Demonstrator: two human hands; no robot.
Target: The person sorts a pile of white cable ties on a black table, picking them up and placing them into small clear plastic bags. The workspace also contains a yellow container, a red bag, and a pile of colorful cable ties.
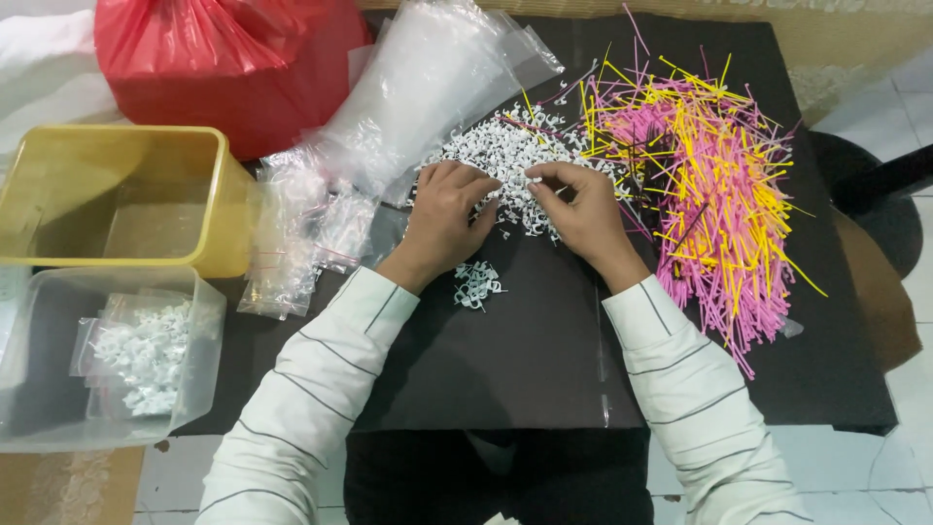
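Observation:
My left hand (444,216) and my right hand (581,206) both rest on a heap of small white plastic clips (505,156) in the middle of a dark table (544,360). The right thumb and forefinger pinch one white clip at the heap's near edge. The left fingers are curled over clips; whether they grip any is hard to tell. A small separate cluster of white clips (477,286) lies on the table between my wrists. To the right spreads a big pile of pink and yellow thin sticks (709,185).
Clear plastic bags (428,87) lie at the back. Small filled bags (296,243) sit left of my hands. A yellow tub (209,204), a clear tub (199,340) holding bagged clips, and a red sack (224,58) stand on the left.

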